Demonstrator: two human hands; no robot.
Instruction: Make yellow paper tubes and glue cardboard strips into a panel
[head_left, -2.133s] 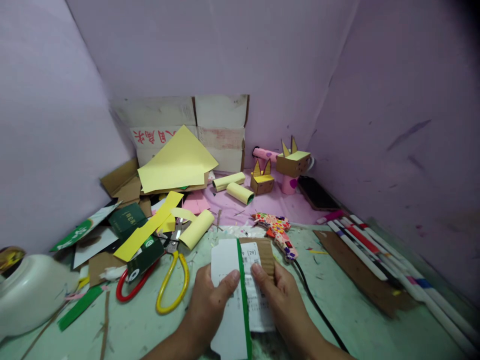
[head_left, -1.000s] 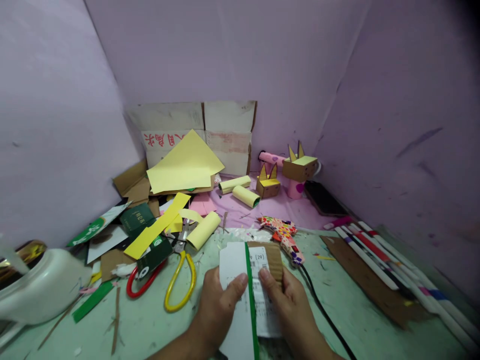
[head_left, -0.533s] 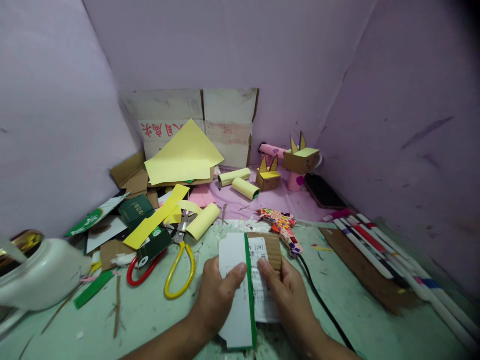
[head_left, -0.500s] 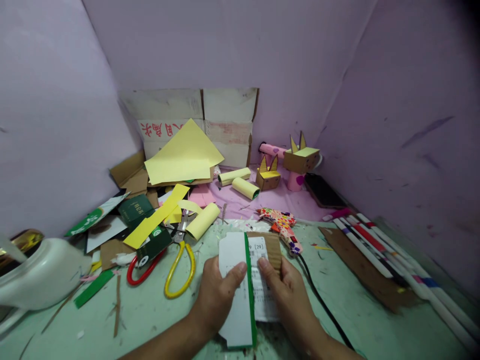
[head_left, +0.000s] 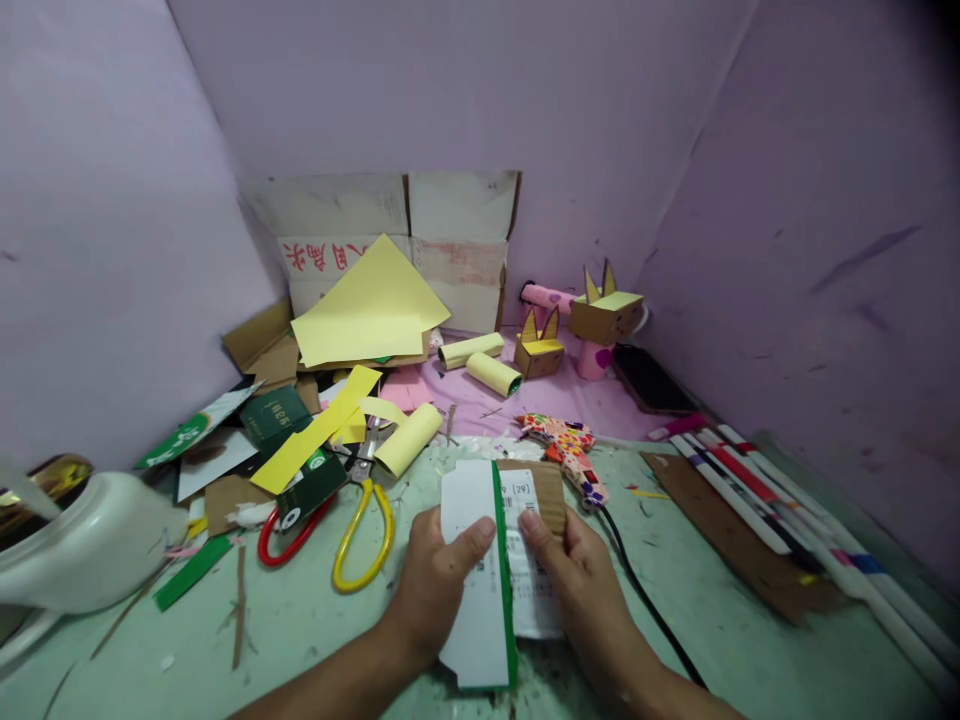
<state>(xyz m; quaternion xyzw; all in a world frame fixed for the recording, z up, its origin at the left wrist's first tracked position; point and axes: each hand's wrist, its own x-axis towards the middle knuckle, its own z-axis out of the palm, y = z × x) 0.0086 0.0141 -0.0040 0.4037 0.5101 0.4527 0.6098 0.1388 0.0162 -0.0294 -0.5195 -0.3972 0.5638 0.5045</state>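
My left hand [head_left: 439, 575] is closed on a white card with a green edge [head_left: 476, 620], its thumb lying across the face and the fingers behind. In my right hand [head_left: 581, 570] is a piece of brown cardboard [head_left: 553, 500] with a printed white label [head_left: 520, 498] on it, the thumb pressing on the label. The two pieces are side by side, the card's green edge against the label. Beyond my right hand lies a glue gun [head_left: 570, 455] covered in a flowered pattern, its black cord [head_left: 645, 600] running toward me. Scissors [head_left: 365, 530] with red and yellow handles lie left of my left hand.
Yellow paper rolls [head_left: 409, 440], paper scraps and cardboard pieces [head_left: 259, 340] crowd the left and back. Two small eared cardboard heads [head_left: 538, 357] stand behind. A phone [head_left: 652, 380] and several markers [head_left: 739, 490] lie at right. A white pot [head_left: 112, 545] is at left.
The view has shifted slightly. Both hands keep their hold on the card and the cardboard, with little other movement.
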